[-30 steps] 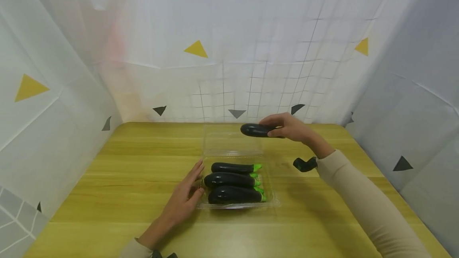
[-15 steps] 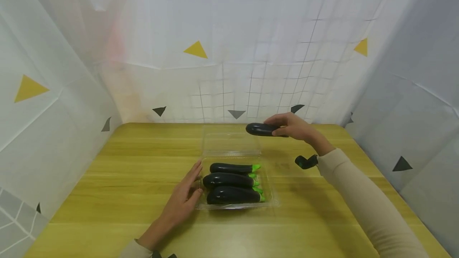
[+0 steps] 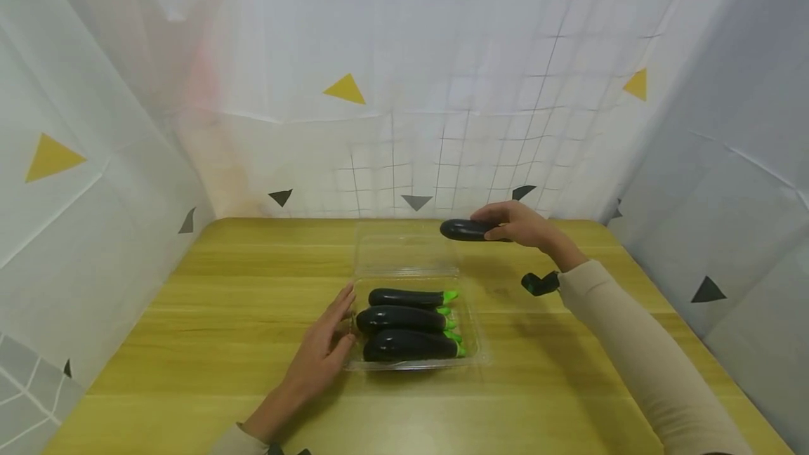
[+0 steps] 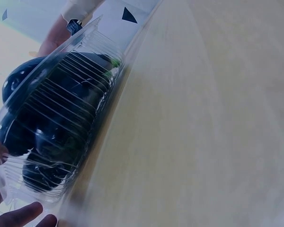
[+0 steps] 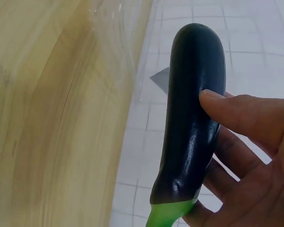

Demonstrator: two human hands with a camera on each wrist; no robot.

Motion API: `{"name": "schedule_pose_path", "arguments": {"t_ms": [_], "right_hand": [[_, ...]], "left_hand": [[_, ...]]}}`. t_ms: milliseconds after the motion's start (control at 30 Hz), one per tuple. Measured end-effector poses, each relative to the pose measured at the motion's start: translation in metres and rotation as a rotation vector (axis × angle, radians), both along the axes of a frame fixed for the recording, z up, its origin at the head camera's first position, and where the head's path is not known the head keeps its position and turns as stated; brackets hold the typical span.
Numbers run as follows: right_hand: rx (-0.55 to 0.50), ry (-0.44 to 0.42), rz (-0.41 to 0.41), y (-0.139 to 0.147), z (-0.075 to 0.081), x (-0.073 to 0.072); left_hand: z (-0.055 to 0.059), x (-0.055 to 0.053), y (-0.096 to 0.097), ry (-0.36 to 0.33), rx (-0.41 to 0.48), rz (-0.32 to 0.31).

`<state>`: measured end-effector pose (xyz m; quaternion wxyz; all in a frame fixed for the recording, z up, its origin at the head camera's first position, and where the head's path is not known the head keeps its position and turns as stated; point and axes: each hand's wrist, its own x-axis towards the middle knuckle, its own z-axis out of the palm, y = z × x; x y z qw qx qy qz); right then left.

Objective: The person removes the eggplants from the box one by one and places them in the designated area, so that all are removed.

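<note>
My right hand (image 3: pixel 523 226) pinches a dark purple eggplant (image 3: pixel 463 229) between thumb and fingers, raised over the far right of the table. In the right wrist view, its green stem end (image 5: pixel 170 213) points down toward the palm side and the thumb lies across its body. Several eggplants (image 3: pixel 411 346) lie side by side in a clear plastic clamshell box (image 3: pixel 417 366), their green stems to the right. The left hand (image 3: pixel 314 350) rests against the box's left side with fingers extended; the left wrist view shows its fingertips (image 4: pixel 21 215) at the box's end.
The box's transparent lid (image 3: pixel 404 251) lies folded back behind it on the wooden table (image 3: pixel 253 343). White sheets with triangle patterns and grid lines hang around the back and sides. A dark wrist-camera piece (image 3: pixel 540 284) sticks out from the right sleeve.
My right hand has shifted slightly to the right, carrying the eggplant away from above the lid. The left hand stays at the box's side.
</note>
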<state>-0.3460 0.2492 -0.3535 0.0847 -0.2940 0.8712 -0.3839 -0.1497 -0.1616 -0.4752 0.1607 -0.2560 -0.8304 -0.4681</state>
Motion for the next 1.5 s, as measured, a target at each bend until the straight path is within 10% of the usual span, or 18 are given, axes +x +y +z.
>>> {"name": "schedule_pose_path", "arguments": {"t_ms": [1500], "right_hand": [[0.056, -0.040, -0.132, 0.038, -0.054, -0.030]], "left_hand": [[0.000, 0.000, 0.000, -0.002, 0.005, -0.002]]}}
